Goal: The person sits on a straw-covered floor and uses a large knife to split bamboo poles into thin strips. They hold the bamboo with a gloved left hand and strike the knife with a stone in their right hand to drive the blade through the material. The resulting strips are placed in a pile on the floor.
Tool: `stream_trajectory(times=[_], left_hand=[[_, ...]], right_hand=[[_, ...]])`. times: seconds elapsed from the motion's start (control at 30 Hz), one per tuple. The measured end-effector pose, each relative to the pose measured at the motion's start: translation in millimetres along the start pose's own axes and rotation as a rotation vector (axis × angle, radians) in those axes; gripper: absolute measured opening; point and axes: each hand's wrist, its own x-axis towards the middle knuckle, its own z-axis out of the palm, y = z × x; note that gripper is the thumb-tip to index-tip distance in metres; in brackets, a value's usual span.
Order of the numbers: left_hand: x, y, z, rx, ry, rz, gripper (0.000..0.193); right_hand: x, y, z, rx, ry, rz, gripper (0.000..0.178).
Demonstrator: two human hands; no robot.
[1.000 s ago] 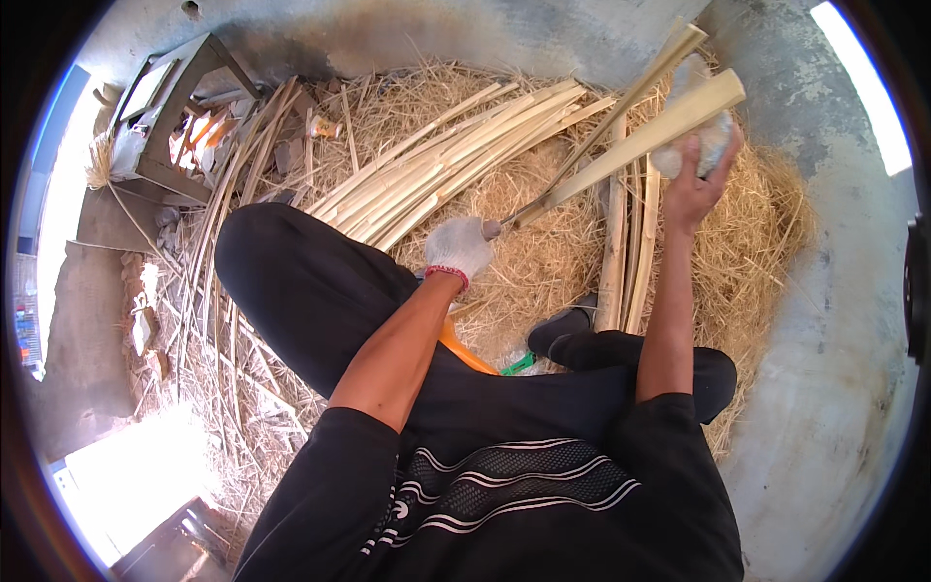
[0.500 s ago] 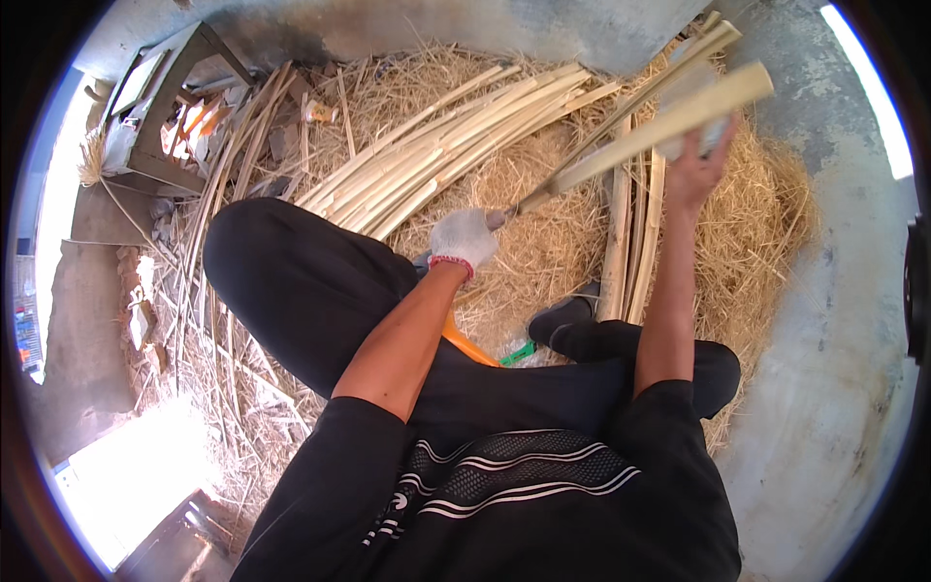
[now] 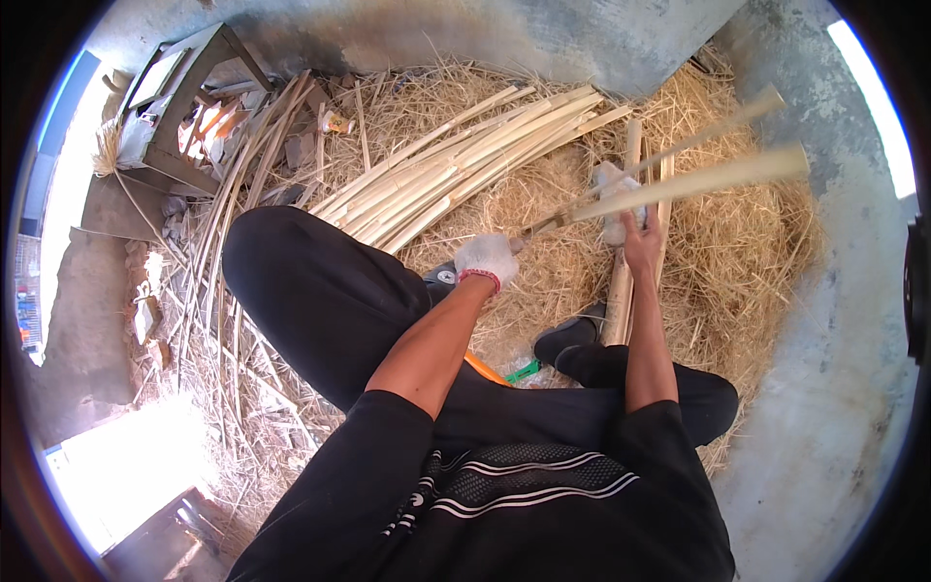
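My left hand (image 3: 487,256), in a whitish knit glove with a red cuff, is closed on the short handle of a knife (image 3: 549,222). The dark blade meets the near end of a pale bamboo strip (image 3: 718,184). Beyond the blade a second, thinner length (image 3: 718,126) spreads away from it toward the upper right; both are blurred. My right hand (image 3: 641,244) is closed around the strip, with a white cloth or glove piece (image 3: 611,184) over part of the fingers. Its fingertips are partly hidden.
A heap of split bamboo strips (image 3: 456,175) lies ahead on shavings (image 3: 718,252). More lengths (image 3: 621,291) stretch away beside my right foot. An orange curved bar (image 3: 485,369) and a green piece (image 3: 524,371) lie between my legs. A wooden stand (image 3: 184,116) is far left; walls close the right and back.
My right hand has come down and left along the strip, nearer the knife. The strip's far end has swung lower, and the two lengths are spread apart. My left hand has shifted slightly right.
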Motion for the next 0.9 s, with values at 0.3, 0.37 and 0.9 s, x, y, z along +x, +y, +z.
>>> stream_trajectory(times=[0.3, 0.37, 0.9], left_hand=[[21, -10, 7, -0.044, -0.058, -0.047, 0.04], [18, -6, 0, -0.012, -0.056, -0.017, 0.042], [37, -30, 14, -0.123, -0.05, -0.131, 0.034]], right_hand=[[27, -35, 18, -0.033, 0.21, -0.057, 0.068], [21, -13, 42, -0.288, -0.206, 0.219, 0.07], [35, 34, 83, -0.242, 0.114, -0.076, 0.064]])
